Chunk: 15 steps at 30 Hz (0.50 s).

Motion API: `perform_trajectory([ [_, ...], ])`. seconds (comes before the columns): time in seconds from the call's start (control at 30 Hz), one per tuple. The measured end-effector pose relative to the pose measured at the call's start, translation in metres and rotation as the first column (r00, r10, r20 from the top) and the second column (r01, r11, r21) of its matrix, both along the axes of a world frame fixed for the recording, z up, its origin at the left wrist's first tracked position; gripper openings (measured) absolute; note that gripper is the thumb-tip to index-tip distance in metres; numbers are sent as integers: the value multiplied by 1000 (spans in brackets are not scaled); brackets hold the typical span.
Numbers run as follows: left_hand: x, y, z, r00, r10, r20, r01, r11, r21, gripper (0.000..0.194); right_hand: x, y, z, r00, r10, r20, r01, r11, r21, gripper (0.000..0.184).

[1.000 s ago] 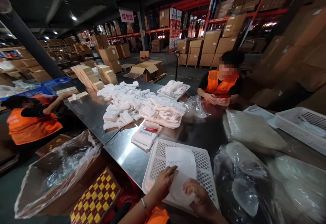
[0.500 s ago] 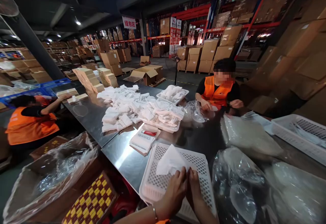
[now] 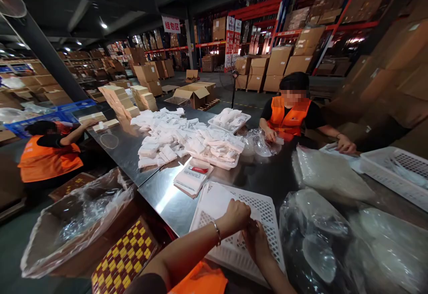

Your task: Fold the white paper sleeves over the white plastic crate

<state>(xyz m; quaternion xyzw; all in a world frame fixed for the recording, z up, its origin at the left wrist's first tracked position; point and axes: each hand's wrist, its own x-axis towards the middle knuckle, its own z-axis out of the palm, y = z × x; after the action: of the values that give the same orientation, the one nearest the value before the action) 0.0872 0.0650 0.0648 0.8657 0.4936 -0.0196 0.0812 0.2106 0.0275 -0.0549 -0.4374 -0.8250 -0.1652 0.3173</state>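
My left hand (image 3: 236,216) is curled into a fist over the white perforated tray (image 3: 267,207) at the near edge of the steel table (image 3: 160,198). My right hand (image 3: 256,240) is just beside it, fingers bent and touching the left hand. What the fingers hold is hidden between them. A flat white sheet (image 3: 214,202) lies in the tray's left part, partly under my left hand. A bracelet sits on my left wrist.
A stack of booklets (image 3: 194,178) and a heap of white packets (image 3: 190,140) lie beyond the tray. Clear plastic bags (image 3: 317,231) crowd the right, with a white basket (image 3: 394,169) behind. Co-workers in orange vests sit opposite (image 3: 290,116) and left (image 3: 47,153). A plastic-lined carton (image 3: 73,222) stands lower left.
The raised, folded white sheet seen between my hands is now down flat in the tray. My hands have closed together over it. The co-worker opposite has stretched an arm to the right.
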Motion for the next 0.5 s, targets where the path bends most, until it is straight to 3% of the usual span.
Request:
perform_trajectory([
  [0.07,-1,-14,-6,997,76,-14,-75,995,62,33,0,-2,0,1000,-6,5,6,998,63,35],
  [0.17,0,-38,-27,984,175,-14,-166,955,247,54,-1,-5,-1,999,33,-1,-32,993,112,39],
  [0.27,4,-46,-42,974,224,-12,-208,924,322,56,-3,-9,0,999,53,-9,-51,988,144,42],
  [0.4,7,-23,-32,978,205,-40,-181,927,327,35,-8,-14,2,999,33,-4,-33,994,103,40],
  [0.5,8,2,-19,993,106,-53,-89,963,256,19,-7,-12,1,997,79,23,-80,996,41,39],
])
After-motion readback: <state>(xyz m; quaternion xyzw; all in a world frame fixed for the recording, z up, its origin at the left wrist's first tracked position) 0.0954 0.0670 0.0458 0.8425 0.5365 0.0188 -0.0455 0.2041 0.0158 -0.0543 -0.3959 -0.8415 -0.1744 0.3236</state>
